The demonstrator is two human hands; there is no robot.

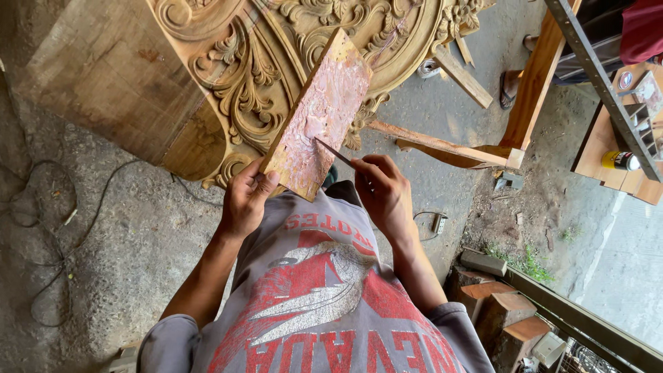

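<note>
My left hand [246, 197] grips the near corner of a flat wooden board [320, 114] smeared with pinkish putty, holding it tilted over a large carved wooden panel [242, 76]. My right hand [382, 190] pinches a thin metal scraper blade [333, 151], and its tip touches the putty on the lower part of the board. Below both hands is my grey shirt with a red print.
Black cables [48, 207] trail over the concrete floor on the left. Wooden offcuts [442, 148] and a wooden frame [535, 83] lie on the right, near another person's sandalled foot [511, 86]. A yellow can [618, 160] sits on a bench. Wood blocks [504, 311] stand at the lower right.
</note>
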